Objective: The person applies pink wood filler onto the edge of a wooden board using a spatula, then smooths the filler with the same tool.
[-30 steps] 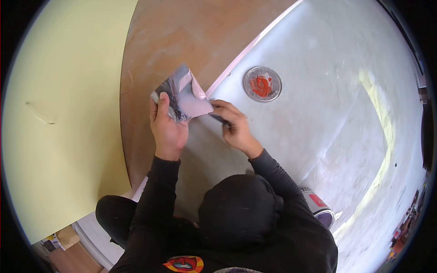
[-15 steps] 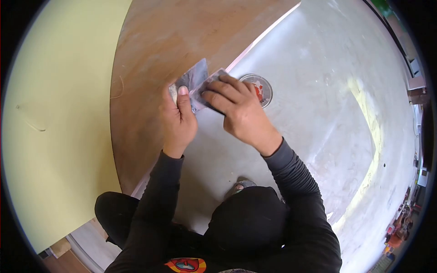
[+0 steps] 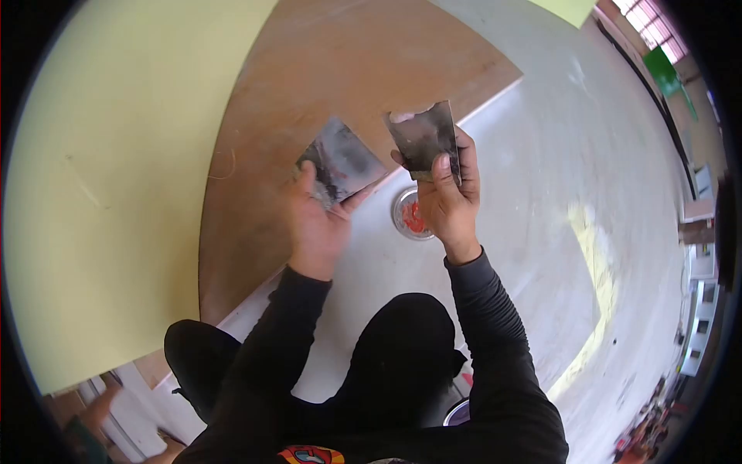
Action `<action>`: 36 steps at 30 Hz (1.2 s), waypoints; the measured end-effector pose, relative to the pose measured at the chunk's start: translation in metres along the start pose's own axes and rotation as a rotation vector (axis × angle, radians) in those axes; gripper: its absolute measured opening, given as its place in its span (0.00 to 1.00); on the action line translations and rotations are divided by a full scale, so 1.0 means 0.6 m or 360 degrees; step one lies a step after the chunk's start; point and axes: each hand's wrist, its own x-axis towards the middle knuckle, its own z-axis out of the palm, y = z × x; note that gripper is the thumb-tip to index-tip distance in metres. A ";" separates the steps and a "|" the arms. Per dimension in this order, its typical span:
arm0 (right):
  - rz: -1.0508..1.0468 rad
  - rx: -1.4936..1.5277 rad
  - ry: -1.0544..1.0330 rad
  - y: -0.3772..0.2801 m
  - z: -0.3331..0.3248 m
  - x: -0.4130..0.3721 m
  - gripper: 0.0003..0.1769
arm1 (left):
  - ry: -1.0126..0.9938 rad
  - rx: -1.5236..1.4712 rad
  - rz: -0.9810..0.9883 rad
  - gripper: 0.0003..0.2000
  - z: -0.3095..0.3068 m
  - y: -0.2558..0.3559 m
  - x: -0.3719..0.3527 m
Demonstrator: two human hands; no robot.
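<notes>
In the head view, my left hand [image 3: 318, 228] is closed on a square, thin grey putty spreader [image 3: 348, 158] with dark smears, its thumb on the near corner. My right hand [image 3: 454, 209] grips a second putty spreader [image 3: 427, 141], held more upright, with a pale residue along its ragged top edge. The two spreaders are apart. Just below and left of my right hand, a round tin [image 3: 396, 220] holds red paste [image 3: 415, 218]; the hand partly hides it.
Beneath my hands lies a brown board [image 3: 255, 178], with a large pale yellow panel [image 3: 116, 193] to its left. A grey floor [image 3: 525, 255] bears a yellowish streak [image 3: 599, 271] at right. Part of another person [image 3: 99, 408] shows at lower left.
The spreaders were pressed together and are now separated. My right hand has turned palm-up and moved right; my left hand has tilted its spreader outward. The camera view has shifted.
</notes>
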 end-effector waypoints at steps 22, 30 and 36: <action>-0.0333 -0.2580 -0.0678 -0.150 0.042 0.085 0.27 | -0.0298 0.0911 0.0753 0.13 0.035 -0.009 0.070; -0.0259 -0.3092 -0.0908 -0.125 0.092 0.107 0.25 | -0.0538 0.1345 0.0893 0.16 0.079 0.021 0.132; 0.0514 -0.2325 -0.0876 -0.114 -0.077 0.137 0.28 | -0.0360 0.0301 0.0352 0.17 0.059 0.056 0.270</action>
